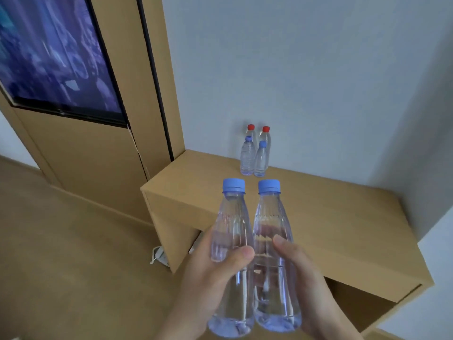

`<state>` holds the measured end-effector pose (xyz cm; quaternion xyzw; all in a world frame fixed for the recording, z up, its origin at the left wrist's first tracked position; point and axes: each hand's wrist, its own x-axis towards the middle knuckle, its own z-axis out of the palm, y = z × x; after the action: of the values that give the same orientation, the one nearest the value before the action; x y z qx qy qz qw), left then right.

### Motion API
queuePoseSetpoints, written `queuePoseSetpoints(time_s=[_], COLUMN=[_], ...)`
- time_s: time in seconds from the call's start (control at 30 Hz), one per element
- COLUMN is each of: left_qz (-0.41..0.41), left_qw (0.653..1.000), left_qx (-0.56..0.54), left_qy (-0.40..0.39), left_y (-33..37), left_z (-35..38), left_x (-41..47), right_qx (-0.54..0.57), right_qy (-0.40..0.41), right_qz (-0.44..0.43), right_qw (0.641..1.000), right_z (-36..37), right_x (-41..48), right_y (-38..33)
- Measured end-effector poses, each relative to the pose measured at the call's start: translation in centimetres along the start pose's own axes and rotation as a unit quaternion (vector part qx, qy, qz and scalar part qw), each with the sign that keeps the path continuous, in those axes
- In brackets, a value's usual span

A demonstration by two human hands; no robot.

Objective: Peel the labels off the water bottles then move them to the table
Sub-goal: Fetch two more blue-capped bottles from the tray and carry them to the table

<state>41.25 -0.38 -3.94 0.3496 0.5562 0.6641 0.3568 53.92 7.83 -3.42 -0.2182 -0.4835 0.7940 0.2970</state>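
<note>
Holding two label-free bottles upright, your left hand [208, 273] wraps its grip around the left bottle [231, 241], your right hand [301, 278] around the right bottle [273, 241]. Your fingers are blurred behind the plastic. Four more bottles [255, 153] stand by the table's [343, 217] far edge; the rear two are half hidden.

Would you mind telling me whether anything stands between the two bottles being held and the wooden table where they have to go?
Nothing visible does. The left hand and right hand each hold a bottle in front of the table. Its near surface is bare; four bottles stand at the back by the wall.
</note>
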Motion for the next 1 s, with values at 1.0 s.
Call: queuePoseSetpoints(time_s=[1.0], left_qz=[-0.093], left_qw=[0.942], left_qx=[0.32], left_qy=[-0.029], left_y=[-12.1], left_z=[-3.5], left_x=[48.2], right_qx=[-0.248], right_qy=[0.228], right_qz=[-0.002], right_qw=[0.942], right_z=[-13.8], right_x=[43.5], right_y=[4.1])
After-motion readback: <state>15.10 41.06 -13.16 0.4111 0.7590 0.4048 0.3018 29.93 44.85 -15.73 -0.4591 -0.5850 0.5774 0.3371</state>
